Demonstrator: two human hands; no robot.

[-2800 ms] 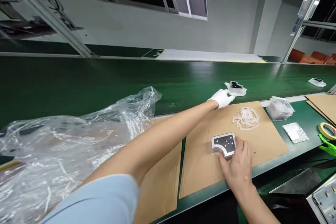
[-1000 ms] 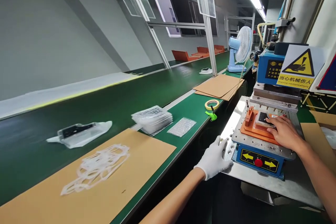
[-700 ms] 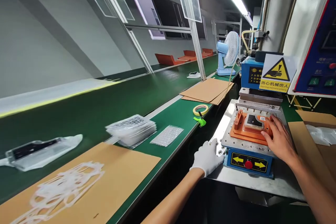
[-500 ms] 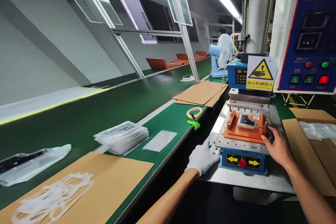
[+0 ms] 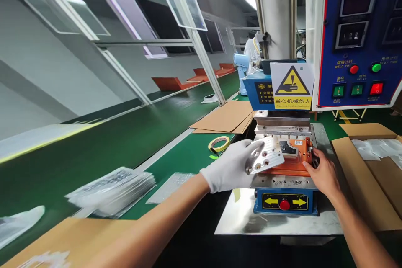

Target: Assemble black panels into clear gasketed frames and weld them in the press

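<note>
My left hand [image 5: 232, 165], in a white glove, is closed on a silver metal plate [image 5: 266, 157] with several holes. The plate is tilted over the left part of an orange fixture [image 5: 282, 170], and I cannot tell whether they touch. In the fixture sits a clear-framed piece with a black inset [image 5: 288, 149]. My bare right hand [image 5: 323, 173] grips the fixture's right end, thumb at its front corner, fingers by a metal latch [image 5: 310, 150]. The fixture rests on the drilled bed plate [image 5: 301, 183] of a press.
Above the fixture hangs the press head [image 5: 279, 123] with a warning sign [image 5: 292, 86]. A red button [image 5: 284, 205] is on the front. At left are a stack of clear-wrapped sheets [image 5: 116, 190], yellow tape [image 5: 219, 144] and cardboard [image 5: 224, 116]. An open carton [image 5: 361, 176] stands at right.
My left hand has lifted the metal plate from beside the press and brought it right, over the fixture. My right hand stays at the fixture's right end. The view has turned right.
</note>
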